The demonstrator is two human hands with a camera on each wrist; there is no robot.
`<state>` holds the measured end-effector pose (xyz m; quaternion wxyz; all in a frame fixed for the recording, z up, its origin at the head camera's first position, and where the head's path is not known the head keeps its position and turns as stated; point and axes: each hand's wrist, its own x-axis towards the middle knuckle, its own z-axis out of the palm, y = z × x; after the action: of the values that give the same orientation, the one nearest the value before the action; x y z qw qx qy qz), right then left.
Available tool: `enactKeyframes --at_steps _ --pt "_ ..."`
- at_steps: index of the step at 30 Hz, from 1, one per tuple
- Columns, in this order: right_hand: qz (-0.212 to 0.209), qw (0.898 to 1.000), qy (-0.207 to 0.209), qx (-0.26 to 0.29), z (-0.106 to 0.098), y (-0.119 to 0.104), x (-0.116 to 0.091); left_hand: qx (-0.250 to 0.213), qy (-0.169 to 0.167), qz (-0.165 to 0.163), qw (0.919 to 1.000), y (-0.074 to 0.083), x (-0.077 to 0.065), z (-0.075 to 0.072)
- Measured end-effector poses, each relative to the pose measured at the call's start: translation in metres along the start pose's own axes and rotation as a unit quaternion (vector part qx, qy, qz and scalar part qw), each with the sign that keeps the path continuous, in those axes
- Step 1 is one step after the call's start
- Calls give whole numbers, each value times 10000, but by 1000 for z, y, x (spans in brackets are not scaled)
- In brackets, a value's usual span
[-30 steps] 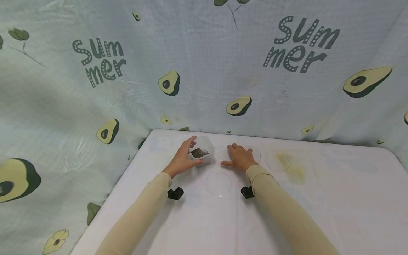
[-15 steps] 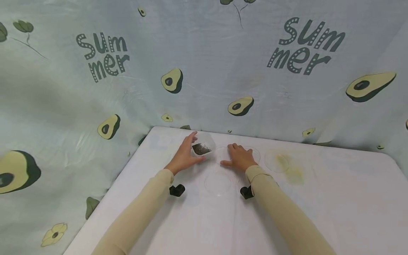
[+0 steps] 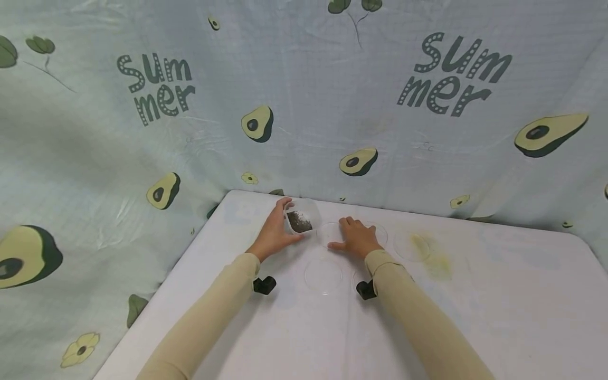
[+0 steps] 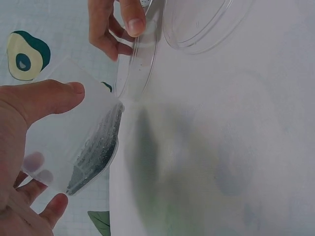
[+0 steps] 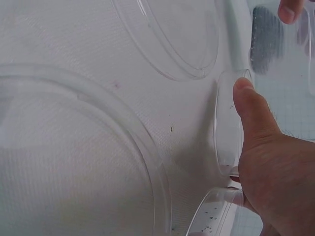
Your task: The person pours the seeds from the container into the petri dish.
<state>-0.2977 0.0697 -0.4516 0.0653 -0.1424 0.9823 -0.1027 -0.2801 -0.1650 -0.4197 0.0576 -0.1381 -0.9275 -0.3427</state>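
My left hand (image 3: 272,233) grips a clear plastic container (image 3: 311,210), thumb on one side and fingers on the other. Inside, dark fine granules (image 3: 298,221) lie gathered toward the lower wall. The left wrist view shows the container (image 4: 64,123) tilted, its corner close to a clear petri dish (image 4: 142,69). That dish is held by my right hand (image 3: 356,237), whose thumb lies along its near rim in the right wrist view, the other fingers partly hidden. Another petri dish (image 5: 214,214), with several dark specks in it, sits beside those fingers.
More clear round dishes lie around: one dish (image 3: 324,275) in front, another dish (image 3: 412,244) to the right, and one partly under the right wrist. A yellow stain (image 3: 439,264) marks the white tabletop (image 3: 513,295). Avocado-printed cloth (image 3: 304,105) hangs directly behind.
My left hand has lifted the container slightly and changed its tilt, and the granules inside have shifted. My right hand stays nearly still at the dish.
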Motion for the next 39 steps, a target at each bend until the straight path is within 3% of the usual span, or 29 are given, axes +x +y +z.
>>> enactKeyframes --at_steps 10,18,39 --pt "-10 10000 -18 -23 1 -5 2 219 13 -37 9998 1 2 -1" --pt "59 10000 -16 -22 -1 -4 2 487 74 153 9987 2 6 1" --pt "51 10000 1 11 5 4 4 397 -24 628 9972 4 11 6"
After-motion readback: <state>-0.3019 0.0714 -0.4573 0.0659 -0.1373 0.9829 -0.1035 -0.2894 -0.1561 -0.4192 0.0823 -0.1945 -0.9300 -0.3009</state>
